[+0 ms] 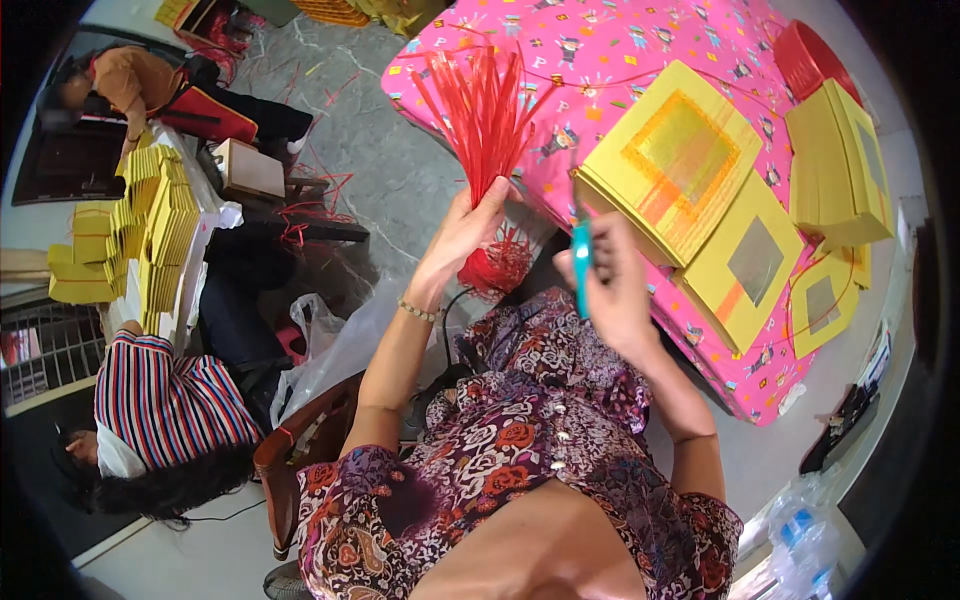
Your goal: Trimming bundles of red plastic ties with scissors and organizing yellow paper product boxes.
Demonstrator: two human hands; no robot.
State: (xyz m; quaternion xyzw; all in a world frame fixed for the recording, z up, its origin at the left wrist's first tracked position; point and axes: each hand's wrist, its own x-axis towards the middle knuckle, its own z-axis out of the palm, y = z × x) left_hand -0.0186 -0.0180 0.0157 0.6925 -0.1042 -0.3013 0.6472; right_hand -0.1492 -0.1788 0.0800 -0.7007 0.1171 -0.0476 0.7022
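Note:
My left hand [474,232] is closed around a thick bundle of red plastic strips [480,125], gripping it low down. Above the fist the strips fan out toward the pink table, and a tangled red clump [497,268] shows below. Just to the right, my right hand [612,275] is wrapped round a slim teal-handled tool [582,268]. A thin dark part points up from its handle; motion blur hides whether it is a knife or scissors. The tool is apart from the strips, near the table edge.
Stacks of yellow paper [625,215] lie on the pink patterned table cover [590,45], with a red basin [815,60] behind. At left, two people sit by a table of folded yellow stacks [160,225]. Red scraps litter the grey floor [330,75]. A clear plastic bag [335,335] hangs beside my chair.

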